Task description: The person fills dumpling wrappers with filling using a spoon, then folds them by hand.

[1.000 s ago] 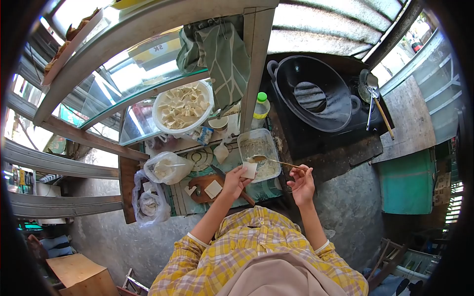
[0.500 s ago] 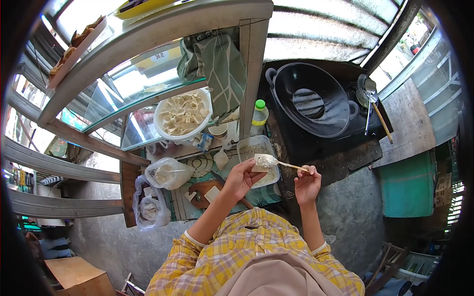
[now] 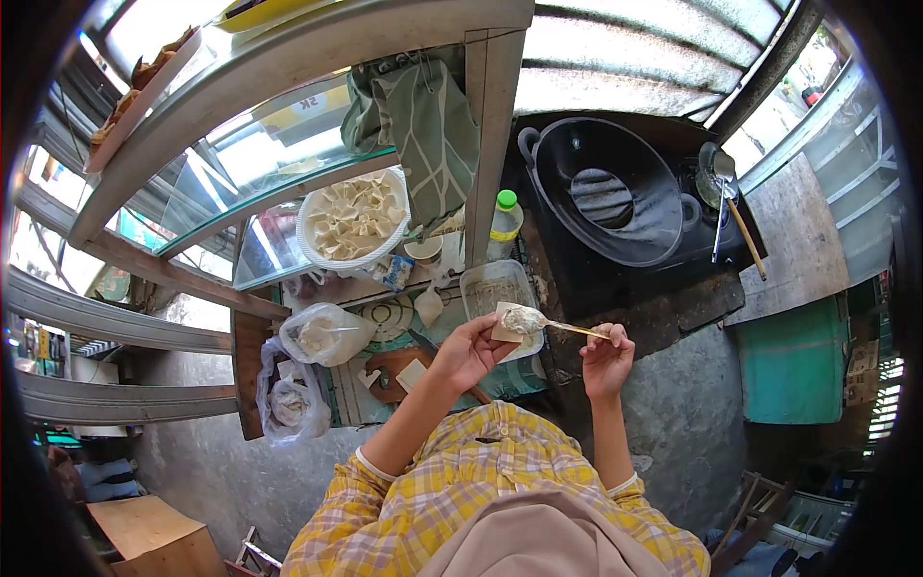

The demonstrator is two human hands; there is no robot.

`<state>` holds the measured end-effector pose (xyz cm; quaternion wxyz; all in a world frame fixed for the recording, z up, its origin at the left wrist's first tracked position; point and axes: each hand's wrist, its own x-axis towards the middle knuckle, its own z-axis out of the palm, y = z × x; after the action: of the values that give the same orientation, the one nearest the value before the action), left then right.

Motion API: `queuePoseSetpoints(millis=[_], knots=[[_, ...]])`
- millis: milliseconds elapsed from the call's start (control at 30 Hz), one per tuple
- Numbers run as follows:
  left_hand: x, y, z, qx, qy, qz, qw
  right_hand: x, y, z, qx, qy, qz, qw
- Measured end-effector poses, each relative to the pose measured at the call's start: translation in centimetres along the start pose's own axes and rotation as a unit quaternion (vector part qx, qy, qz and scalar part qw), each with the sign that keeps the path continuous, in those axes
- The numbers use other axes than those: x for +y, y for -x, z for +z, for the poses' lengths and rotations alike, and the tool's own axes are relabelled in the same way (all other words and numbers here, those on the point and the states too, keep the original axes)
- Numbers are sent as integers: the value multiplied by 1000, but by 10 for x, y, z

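My left hand pinches a pale square wrapper by its near side. A lump of whitish paste sits over the wrapper, at the head of a spoon. My right hand grips the far end of the spoon's thin handle. Just beyond my hands stands a clear plastic tub, partly hidden by the wrapper and paste. Below my left forearm are a wooden cutting board, another square wrapper lying on it, and a knife.
A white bowl of folded pale pieces stands inside the glass cabinet. Plastic bags sit at the left. A green-capped bottle stands beside the stove, which bears a large black wok. Utensils lie at its right.
My right hand has shifted slightly right with the spoon handle. The wrapper and paste have tilted a little and moved slightly in my left hand.
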<state>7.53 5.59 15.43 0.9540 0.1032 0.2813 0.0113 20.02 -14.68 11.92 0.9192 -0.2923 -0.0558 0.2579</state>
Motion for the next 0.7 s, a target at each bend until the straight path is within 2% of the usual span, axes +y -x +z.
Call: queuePoseSetpoints(millis=[300, 367, 433, 467, 500, 567, 600, 633, 700], knots=[[-6, -5, -3, 27, 33, 46, 998, -3, 0, -6, 21, -6, -9, 1000], [-3, -13, -17, 27, 37, 79, 996, -3, -1, -14, 43, -5, -18, 999], [8, -13, -30, 63, -74, 191, 977, -2, 0, -26, 73, 15, -34, 997], [13, -12, -35, 79, -129, 245, 957, 2, 1, -30, 57, 79, -31, 995], [17, -9, -36, 88, -150, 249, 953, 11, 4, -35, 21, 193, -25, 981], [21, -3, -36, 105, -191, 255, 942, 35, 9, -42, -49, 410, -13, 911], [20, -3, -37, 101, -187, 244, 946, 43, 9, -40, -147, 569, -73, 806], [18, -3, -37, 99, -183, 234, 950, 51, 9, -37, -238, 700, -129, 661], [14, -3, -34, 88, -175, 213, 957, 60, 17, -28, -273, 757, -141, 576]])
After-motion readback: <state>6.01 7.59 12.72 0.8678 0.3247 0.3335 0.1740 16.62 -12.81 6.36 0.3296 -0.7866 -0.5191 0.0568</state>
